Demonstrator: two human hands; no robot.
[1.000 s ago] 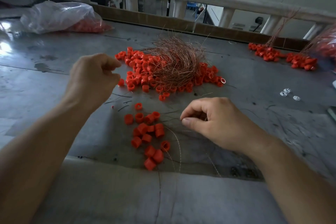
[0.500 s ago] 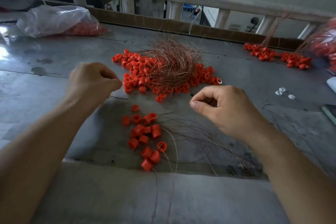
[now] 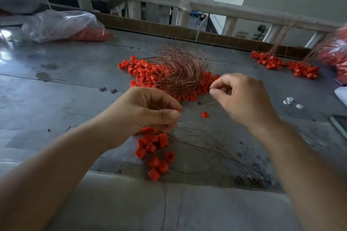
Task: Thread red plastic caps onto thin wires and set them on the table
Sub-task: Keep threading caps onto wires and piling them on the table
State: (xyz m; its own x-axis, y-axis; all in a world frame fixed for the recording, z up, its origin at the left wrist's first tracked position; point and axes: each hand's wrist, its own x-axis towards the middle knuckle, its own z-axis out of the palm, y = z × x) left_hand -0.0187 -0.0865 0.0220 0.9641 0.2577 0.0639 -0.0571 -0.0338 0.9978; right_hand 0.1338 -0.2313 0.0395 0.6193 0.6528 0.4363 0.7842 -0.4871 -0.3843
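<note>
The left hand [image 3: 150, 114] pinches a red cap [image 3: 178, 111] between thumb and curled fingers, low over the near cluster of caps [image 3: 155, 148]. The right hand [image 3: 244, 99], farther and to its right, has thumb and forefinger closed together; whether on a thin wire I cannot tell. Any wire end must travel leftward and nearer to meet the cap; the copper wire tangle [image 3: 180, 73] lies just beyond on the surface [image 3: 75, 80].

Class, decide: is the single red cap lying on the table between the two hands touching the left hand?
Apart. The head view shows a strip of bare table between the single red cap and the left hand.
</note>
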